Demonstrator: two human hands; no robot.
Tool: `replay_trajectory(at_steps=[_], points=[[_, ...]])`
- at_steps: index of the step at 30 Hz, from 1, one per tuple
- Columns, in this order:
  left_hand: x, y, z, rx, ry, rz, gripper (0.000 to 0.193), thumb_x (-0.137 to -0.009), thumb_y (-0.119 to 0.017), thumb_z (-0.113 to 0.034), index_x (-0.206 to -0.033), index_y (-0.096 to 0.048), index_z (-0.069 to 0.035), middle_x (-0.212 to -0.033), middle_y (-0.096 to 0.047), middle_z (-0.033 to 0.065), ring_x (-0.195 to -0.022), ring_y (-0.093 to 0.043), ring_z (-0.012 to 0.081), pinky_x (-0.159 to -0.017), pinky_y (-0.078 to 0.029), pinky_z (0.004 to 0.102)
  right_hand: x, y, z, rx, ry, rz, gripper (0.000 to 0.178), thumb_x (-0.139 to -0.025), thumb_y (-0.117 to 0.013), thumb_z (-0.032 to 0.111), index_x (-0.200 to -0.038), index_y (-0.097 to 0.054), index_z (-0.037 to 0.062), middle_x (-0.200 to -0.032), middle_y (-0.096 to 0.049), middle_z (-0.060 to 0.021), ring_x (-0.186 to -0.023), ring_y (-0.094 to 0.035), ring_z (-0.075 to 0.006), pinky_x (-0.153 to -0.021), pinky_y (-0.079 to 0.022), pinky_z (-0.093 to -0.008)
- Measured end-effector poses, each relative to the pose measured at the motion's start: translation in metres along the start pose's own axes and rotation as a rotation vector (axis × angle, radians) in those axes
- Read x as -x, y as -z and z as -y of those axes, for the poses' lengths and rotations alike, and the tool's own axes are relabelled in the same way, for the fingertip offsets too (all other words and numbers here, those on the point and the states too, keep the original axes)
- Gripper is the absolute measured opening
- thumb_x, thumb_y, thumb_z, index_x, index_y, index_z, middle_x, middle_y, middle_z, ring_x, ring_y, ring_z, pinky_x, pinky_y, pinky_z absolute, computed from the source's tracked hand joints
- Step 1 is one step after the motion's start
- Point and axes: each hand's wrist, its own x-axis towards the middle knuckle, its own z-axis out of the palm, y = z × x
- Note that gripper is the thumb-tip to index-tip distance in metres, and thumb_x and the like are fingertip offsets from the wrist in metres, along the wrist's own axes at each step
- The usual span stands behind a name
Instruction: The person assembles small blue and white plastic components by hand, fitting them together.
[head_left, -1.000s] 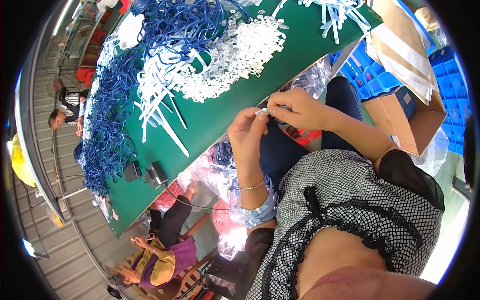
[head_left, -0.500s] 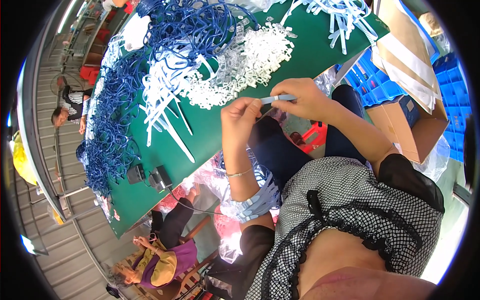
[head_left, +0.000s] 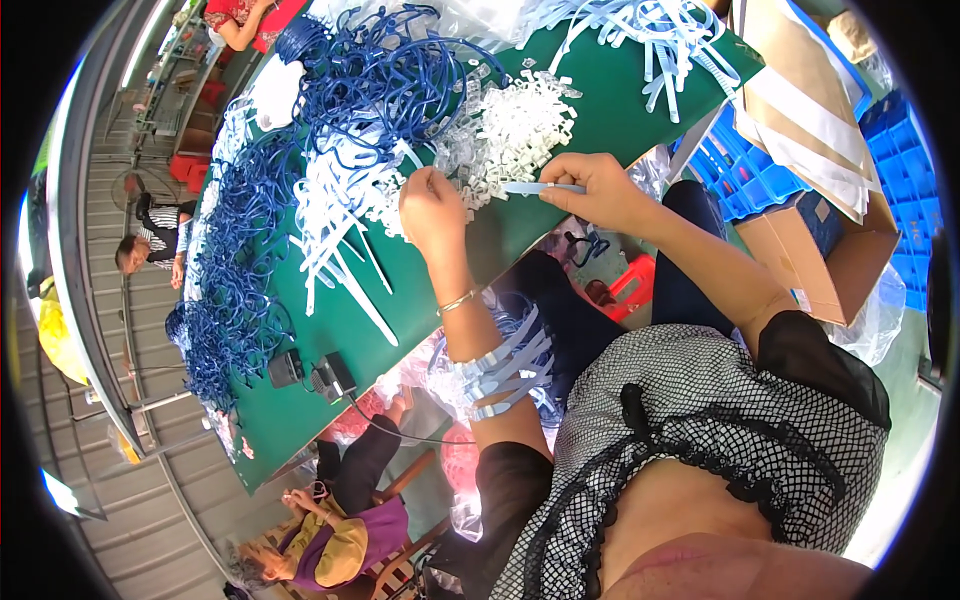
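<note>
My right hand (head_left: 595, 190) pinches a pale blue strap (head_left: 525, 188), whose flat end sticks out to the left over the table edge. My left hand (head_left: 434, 208) is closed, its fingers curled at the near side of a heap of small white plastic pieces (head_left: 525, 120). What those fingers hold, if anything, is hidden. Several pale blue straps (head_left: 500, 375) hang looped around my left forearm. Left of that hand lies a pile of white and pale blue straps (head_left: 345, 190).
Dark blue cords (head_left: 390, 65) are heaped on the green table (head_left: 290, 440). Two black adapters (head_left: 333, 377) lie near its edge, a cable trailing off. Blue crates (head_left: 740, 165) and a cardboard box (head_left: 830, 265) stand at right. A co-worker (head_left: 345, 545) sits at lower left.
My left hand has let go of the strap and moved left and up to the white pieces. The right hand keeps the strap, and more of it now shows.
</note>
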Motion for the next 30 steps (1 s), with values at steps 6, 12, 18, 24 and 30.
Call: replay_trajectory(at_steps=[6, 12, 18, 24, 30], points=[[0.043, 0.047, -0.039, 1.402, 0.652, 0.221, 0.018, -0.081, -0.051, -0.009, -0.096, -0.052, -0.001, -0.069, -0.056, 0.0093, -0.058, -0.052, 0.0157, -0.052, -0.042, 0.0266, 0.013, -0.001, 0.008, -0.332, -0.130, -0.035, 0.013, -0.082, -0.060, 0.008, -0.092, -0.059, -0.0005, -0.071, -0.057, 0.0009, -0.061, -0.050, -0.0040, -0.053, -0.039, -0.0184], [0.088, 0.072, -0.079, 1.910, 0.785, 0.409, 0.017, -0.086, -0.044, -0.016, -0.100, -0.046, -0.008, -0.064, -0.045, 0.0081, -0.049, -0.040, 0.0155, -0.042, -0.032, 0.0258, 0.039, -0.010, 0.028, -0.431, -0.066, 0.085, 0.015, -0.084, -0.059, 0.009, -0.097, -0.058, -0.0001, -0.074, -0.057, 0.0000, -0.065, -0.051, -0.0036, -0.055, -0.041, -0.0178], [0.110, 0.075, -0.089, 1.827, 0.826, 0.383, 0.028, -0.093, -0.041, -0.036, -0.087, -0.046, -0.009, -0.057, -0.032, -0.0014, -0.041, -0.026, 0.0062, -0.037, -0.021, 0.0188, 0.051, -0.014, 0.026, -0.299, -0.067, 0.192, 0.019, -0.082, -0.061, 0.010, -0.097, -0.059, -0.0006, -0.079, -0.060, -0.0018, -0.073, -0.054, -0.0065, -0.065, -0.044, -0.0203], [0.121, 0.082, -0.085, 1.959, 0.860, 0.423, 0.031, -0.095, -0.036, -0.034, -0.088, -0.049, -0.007, -0.054, -0.031, -0.0029, -0.040, -0.024, 0.0051, -0.036, -0.019, 0.0195, 0.057, -0.019, 0.029, -0.175, 0.001, 0.239, 0.016, -0.081, -0.062, 0.012, -0.092, -0.062, 0.0002, -0.079, -0.060, -0.0019, -0.075, -0.054, -0.0060, -0.066, -0.044, -0.0215], [0.131, 0.080, -0.072, 2.184, 0.843, 0.458, 0.032, -0.096, -0.033, -0.035, -0.093, -0.048, -0.007, -0.057, -0.034, -0.0023, -0.041, -0.025, 0.0055, -0.038, -0.021, 0.0193, 0.058, -0.027, 0.034, -0.386, -0.169, 0.271, 0.017, -0.083, -0.061, 0.012, -0.095, -0.060, -0.0006, -0.079, -0.060, -0.0003, -0.071, -0.052, -0.0047, -0.062, -0.042, -0.0192]])
